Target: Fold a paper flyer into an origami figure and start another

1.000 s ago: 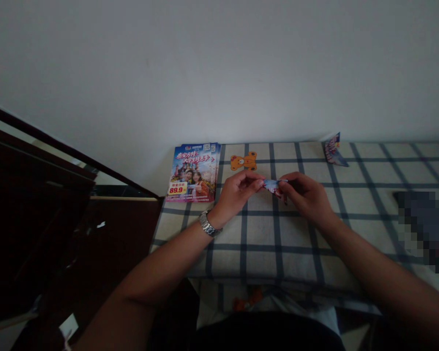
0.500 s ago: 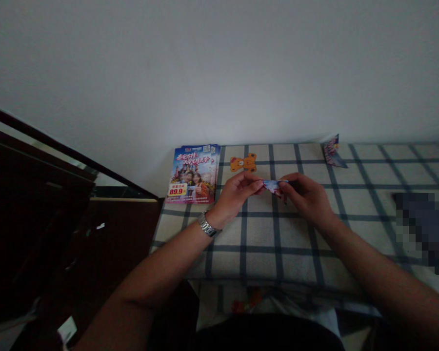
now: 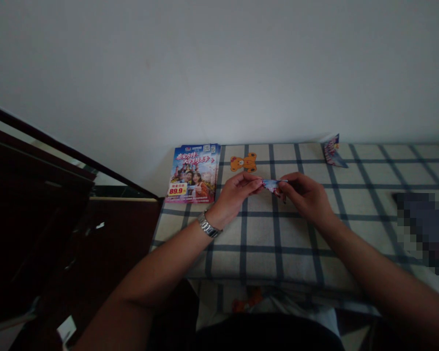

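Between my two hands is a small folded piece of printed paper [image 3: 273, 185], blue, white and red, held just over the checked tablecloth [image 3: 258, 234]. My left hand [image 3: 239, 190], with a metal-band watch [image 3: 209, 225] on the wrist, pinches its left end between thumb and fingers. On the other side, my right hand [image 3: 306, 195] grips the right end in the same way. Part of the paper is hidden behind the fingertips. Beyond my left hand, an orange bear print [image 3: 243, 163] shows on the cloth.
A stack of printed flyers [image 3: 192, 174] lies at the table's left end. By the wall [image 3: 205, 73] stands another folded paper piece [image 3: 332, 152]. A dark pixelated object [image 3: 428, 229] is at the right. Dark wooden furniture [image 3: 32, 209] borders the table's left side.
Both hands keep hold of the folded paper in nearly the same place. The left fingertips have shifted very slightly on it; everything else stays put.
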The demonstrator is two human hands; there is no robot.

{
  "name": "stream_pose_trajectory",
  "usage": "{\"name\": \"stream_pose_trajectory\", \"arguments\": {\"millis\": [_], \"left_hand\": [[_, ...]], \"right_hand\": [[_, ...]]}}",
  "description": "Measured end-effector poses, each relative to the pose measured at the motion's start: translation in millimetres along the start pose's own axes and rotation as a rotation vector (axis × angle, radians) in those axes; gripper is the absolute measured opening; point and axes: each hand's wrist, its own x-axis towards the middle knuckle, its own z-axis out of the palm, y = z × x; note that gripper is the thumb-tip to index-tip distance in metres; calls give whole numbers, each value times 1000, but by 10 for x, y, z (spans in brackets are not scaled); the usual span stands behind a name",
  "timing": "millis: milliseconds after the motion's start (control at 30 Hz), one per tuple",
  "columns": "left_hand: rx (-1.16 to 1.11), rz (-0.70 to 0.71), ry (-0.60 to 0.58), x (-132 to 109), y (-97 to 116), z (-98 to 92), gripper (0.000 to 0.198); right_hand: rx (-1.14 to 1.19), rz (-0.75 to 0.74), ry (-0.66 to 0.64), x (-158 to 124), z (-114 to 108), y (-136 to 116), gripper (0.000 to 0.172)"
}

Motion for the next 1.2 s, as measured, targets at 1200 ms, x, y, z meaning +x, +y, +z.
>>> {"name": "stream_pose_trajectory", "arguments": {"millis": [1200], "left_hand": [[256, 174, -28, 38, 7, -65, 29]], "right_hand": [[-38, 15, -25, -3, -48, 6, 33]]}}
